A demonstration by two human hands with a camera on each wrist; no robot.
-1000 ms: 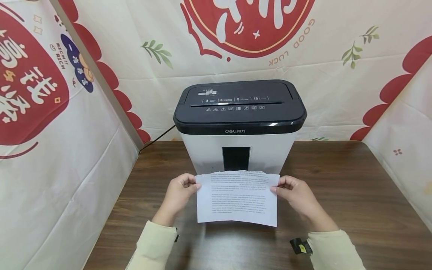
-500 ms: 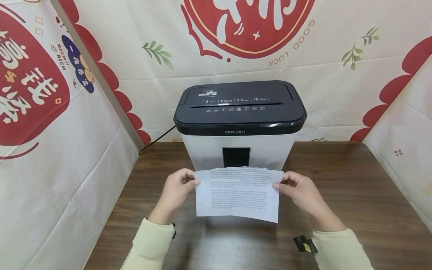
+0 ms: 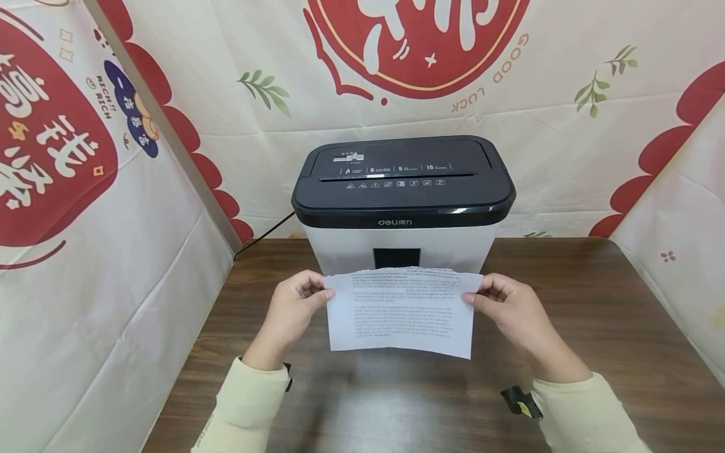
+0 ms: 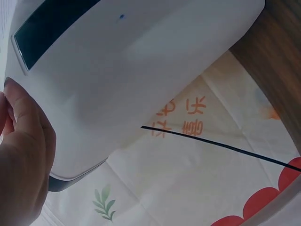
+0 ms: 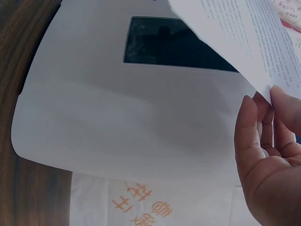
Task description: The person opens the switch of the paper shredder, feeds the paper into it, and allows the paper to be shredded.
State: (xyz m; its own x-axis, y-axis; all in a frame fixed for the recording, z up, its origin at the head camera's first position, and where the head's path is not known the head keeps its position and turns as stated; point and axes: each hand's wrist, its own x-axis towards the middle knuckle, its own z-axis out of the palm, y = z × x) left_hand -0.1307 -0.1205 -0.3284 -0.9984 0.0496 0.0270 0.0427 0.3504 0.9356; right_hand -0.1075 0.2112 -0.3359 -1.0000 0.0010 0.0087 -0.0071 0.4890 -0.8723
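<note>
A printed sheet of paper (image 3: pixel 399 314) with a ragged upper edge is stretched between both hands in the head view. My left hand (image 3: pixel 292 314) pinches its upper left corner, thumb on top. The upper right corner is pinched by my right hand (image 3: pixel 518 318); in the right wrist view that hand (image 5: pixel 270 155) grips the paper (image 5: pixel 240 37) between thumb and fingers. Behind the sheet stands a white paper shredder (image 3: pixel 340 251) with a black top (image 3: pixel 404 167) and a long slot. The sheet overlaps the lower part of its dark window (image 3: pixel 396 257).
The shredder stands on a brown wooden table (image 3: pixel 566 302) near its back edge. A black cord (image 3: pixel 263 234) runs from its left side. Printed white cloth (image 3: pixel 238 119) hangs behind and on both sides.
Both hands have raised the sheet and moved it toward the shredder, so it now covers more of the window. The hands have spread slightly apart. The shredder has stayed in place.
</note>
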